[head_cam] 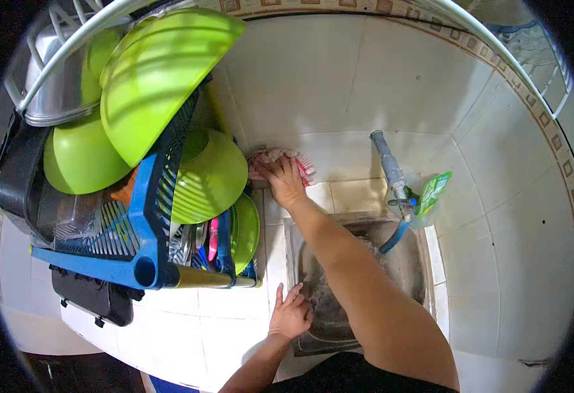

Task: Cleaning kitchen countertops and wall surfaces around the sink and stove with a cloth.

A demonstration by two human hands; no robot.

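My right hand [285,182] reaches across the sink and presses a red-and-white cloth [306,164] to the tiled back wall, low down behind the counter. Its fingers lie over the cloth, so part of the cloth is hidden. My left hand [291,313] is at the left rim of the stainless steel sink [390,280], fingers apart and holding nothing. My right forearm hides part of the basin. Above the sink, a grey pipe with a tap [399,191] comes out of the wall, and a short blue hose [394,238] hangs from its end.
Left of my hands stands a blue and black plastic dish rack [144,221] with green bowls [208,182], cutlery [193,240] and a metal pot [58,73]. A black case [93,297] is under it on the white tiled counter [169,329]. A green packet [434,191] is beside the tap.
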